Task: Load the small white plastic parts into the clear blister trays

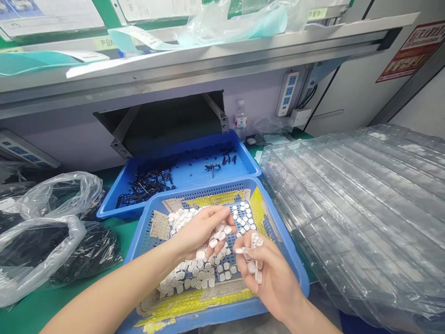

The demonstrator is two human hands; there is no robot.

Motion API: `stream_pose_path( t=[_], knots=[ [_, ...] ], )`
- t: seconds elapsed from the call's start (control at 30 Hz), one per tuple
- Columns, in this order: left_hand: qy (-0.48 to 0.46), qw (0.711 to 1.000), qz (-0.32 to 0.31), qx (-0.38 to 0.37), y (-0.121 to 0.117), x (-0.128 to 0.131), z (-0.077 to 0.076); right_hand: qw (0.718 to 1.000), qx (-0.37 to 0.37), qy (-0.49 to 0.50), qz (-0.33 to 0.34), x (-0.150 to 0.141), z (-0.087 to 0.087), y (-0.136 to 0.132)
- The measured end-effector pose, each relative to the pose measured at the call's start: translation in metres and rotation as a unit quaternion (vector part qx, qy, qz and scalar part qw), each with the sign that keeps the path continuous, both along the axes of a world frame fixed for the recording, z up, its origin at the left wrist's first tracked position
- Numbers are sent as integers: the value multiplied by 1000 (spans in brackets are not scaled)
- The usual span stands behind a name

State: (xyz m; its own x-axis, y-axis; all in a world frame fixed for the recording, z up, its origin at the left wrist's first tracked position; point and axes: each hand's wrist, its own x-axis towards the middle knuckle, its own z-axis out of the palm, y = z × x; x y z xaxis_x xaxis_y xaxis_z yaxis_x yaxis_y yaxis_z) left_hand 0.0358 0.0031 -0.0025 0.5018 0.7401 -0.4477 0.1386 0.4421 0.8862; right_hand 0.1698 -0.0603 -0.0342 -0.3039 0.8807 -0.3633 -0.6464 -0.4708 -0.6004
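Note:
Over a blue slotted basket (pixel 302 278) I hold both hands, each with small white square plastic caps in it. My left hand (pixel 198 229) is curled around several white caps (pixel 218 235), which show between the thumb and fingers. To its right, my right hand (pixel 274 273) has more white caps (pixel 255 266) in its palm, and one cap sits between thumb and forefinger. Many loose white caps (pixel 198 273) lie beneath in the basket, heaped at the left and spread more thinly at the right. Worn yellow tape (pixel 194 304) lines parts of the basket's walls.
Behind the basket is a blue tray (pixel 194 178) with small black parts (pixel 149 185). Clear plastic bags (pixel 59 250) of black pieces stand at left, stacked transparent trays (pixel 354 195) at right. A bottle (pixel 240 120) stands behind; a metal shelf (pixel 194 69) crosses above.

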Motion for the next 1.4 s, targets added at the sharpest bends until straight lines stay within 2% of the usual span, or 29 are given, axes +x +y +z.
stream_pose_path(
  t=[0.07,0.13,0.27,0.37,0.53,0.63,0.8,0.97,1.03,1.17,1.27,1.4],
  knots=[
    [-33,999,10,-10,0,1,1,999,-17,35,-22,2,0,0],
    [-48,999,19,-5,-1,1,2,998,-35,28,-32,3,1,1],
    [-51,998,25,32,-6,2,2,995,-66,-71,-11,-2,4,4],
    [-43,997,21,64,-9,4,-1,990,-26,-141,9,-7,5,4],
    [-45,997,17,59,-16,8,-10,986,42,-162,7,-12,0,2],
    [-33,996,3,77,-20,9,-15,984,43,-170,-6,-12,-3,3],
    [-11,998,-40,48,-23,8,-19,980,34,-195,36,-11,-4,2],
    [-48,994,-79,55,-21,6,-19,976,72,-198,51,-11,-4,2],
    [-50,995,-55,62,-20,7,-19,980,78,-181,24,-11,-4,3],
    [-41,997,15,59,-17,9,-16,993,35,-103,-46,-8,-2,2],
    [-39,994,70,68,-15,9,-12,998,23,-59,-16,-5,-1,1],
    [-42,985,124,112,-12,7,-9,995,44,-65,60,-4,1,0]
  ],
)
